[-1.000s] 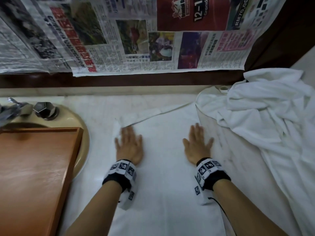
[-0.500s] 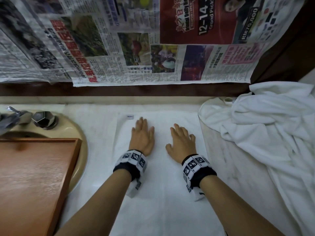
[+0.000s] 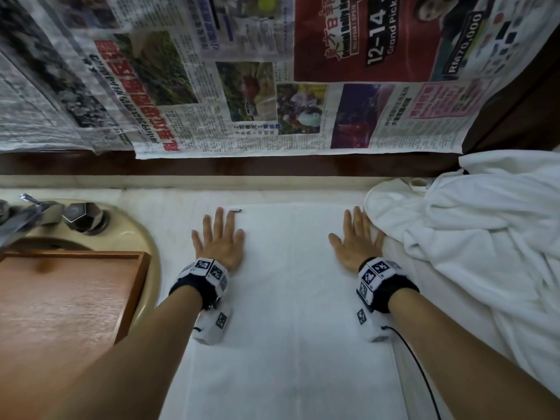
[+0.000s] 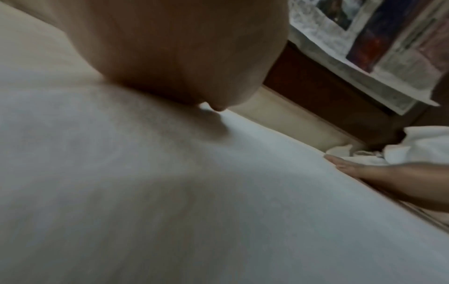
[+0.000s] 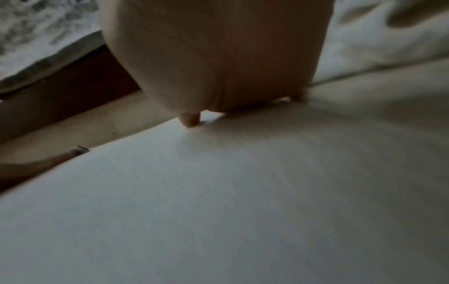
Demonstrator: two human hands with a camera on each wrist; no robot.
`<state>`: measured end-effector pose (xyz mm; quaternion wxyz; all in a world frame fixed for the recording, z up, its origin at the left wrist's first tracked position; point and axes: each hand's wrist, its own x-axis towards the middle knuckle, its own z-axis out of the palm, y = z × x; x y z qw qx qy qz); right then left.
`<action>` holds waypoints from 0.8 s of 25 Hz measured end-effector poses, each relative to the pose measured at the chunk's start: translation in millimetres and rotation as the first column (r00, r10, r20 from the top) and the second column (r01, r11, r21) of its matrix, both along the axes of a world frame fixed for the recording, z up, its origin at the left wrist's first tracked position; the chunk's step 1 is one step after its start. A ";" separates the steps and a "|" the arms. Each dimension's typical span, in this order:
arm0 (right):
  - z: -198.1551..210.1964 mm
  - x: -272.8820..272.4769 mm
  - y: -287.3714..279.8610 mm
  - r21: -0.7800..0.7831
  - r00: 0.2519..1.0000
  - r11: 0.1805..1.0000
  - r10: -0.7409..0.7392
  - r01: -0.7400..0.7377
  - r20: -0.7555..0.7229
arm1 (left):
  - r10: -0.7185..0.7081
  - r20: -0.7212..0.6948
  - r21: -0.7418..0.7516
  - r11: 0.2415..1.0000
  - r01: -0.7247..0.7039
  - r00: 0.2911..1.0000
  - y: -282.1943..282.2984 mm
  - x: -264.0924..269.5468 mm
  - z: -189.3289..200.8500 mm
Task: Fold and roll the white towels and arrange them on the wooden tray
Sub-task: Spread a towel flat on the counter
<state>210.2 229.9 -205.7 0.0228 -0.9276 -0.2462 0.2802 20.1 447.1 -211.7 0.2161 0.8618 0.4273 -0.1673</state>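
Towels (image 3: 472, 237) heaped, apparently touching right hand (image 3: 356, 247); tray (image 3: 69, 301) left.

left hand (image 3: 218, 245), right hand (image 3: 355, 245), flat on white towel (image 3: 291, 298)

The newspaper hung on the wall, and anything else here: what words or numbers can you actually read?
"12-14" on the red advert of the newspaper.
"Grand Pickl...", cut off, just beneath it.
"RM70,000" on a dark strip to the advert's right.
Chinese headlines and columns: too small and tilted to read.
Towel's small tag: unreadable.
Wristbands: square black-and-white code patterns, no words.
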 end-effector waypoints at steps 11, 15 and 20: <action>0.0 -3.2 -41.5 0.026 0.998 0.997 -0.068 0.068 0.007 | 0.038 -0.014 0.023 0.999 -0.038 0.999 -27.2 -28.0 1.2; 12.8 -86.0 -35.3 0.108 0.971 0.966 0.239 -0.235 -0.019 | -0.185 0.087 -0.073 0.979 0.192 0.979 -90.4 -21.9 17.8; -4.4 -99.2 -76.8 0.021 0.968 0.968 0.252 -0.251 -0.023 | -0.189 0.051 -0.009 0.982 0.190 0.981 -92.6 -72.8 -2.5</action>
